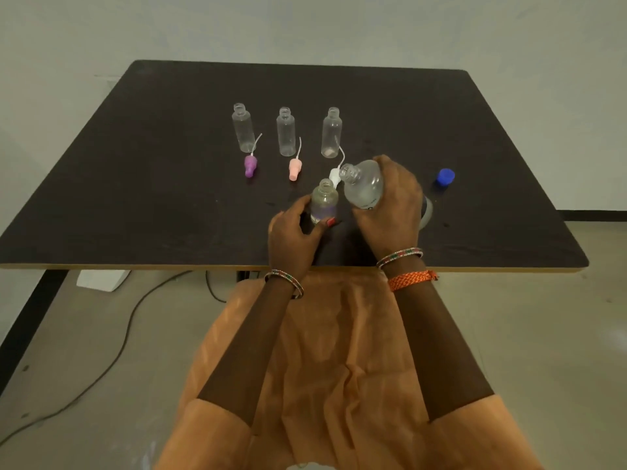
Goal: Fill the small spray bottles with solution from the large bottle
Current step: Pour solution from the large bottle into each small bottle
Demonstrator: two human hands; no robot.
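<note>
Mid-fill at a dark rectangular worktop (pixel 169 205), seen from the head cam. Three small clear plastic spray bottles stand open-necked in a row toward the far edge: the left one (pixel 243 127), the middle one (pixel 286 132) and the right one (pixel 331 133). All three look empty, though the right one may hold a trace at the base; can't tell for sure.

Just nearer, a purple spray cap w/ dip tube (pixel 250 165) lies on its side below the left bottle; a pink spray cap w/ dip tube (pixel 295 167) lies below the middle one. A white spray cap (pixel 334 175) shows partly, behind the hands.

Toward the near edge, the left hand (pixel 294 239) has its grip closed round a fourth small clear bottle (pixel 324 201), upright on the worktop, neck open, liquid apparently inside. How full is hard to judge.

The right hand (pixel 390 205) grasps the large clear bottle (pixel 363 184), tilted w/ its open mouth aimed left, just above and beside the small bottle's neck. No stream is visible.

Near the right edge sits a blue screw cap (pixel 445 177), well apart from the rest.

Judged progress: approx. one of four bottles under way, three left to fill, all four caps yet to go back on.
</note>
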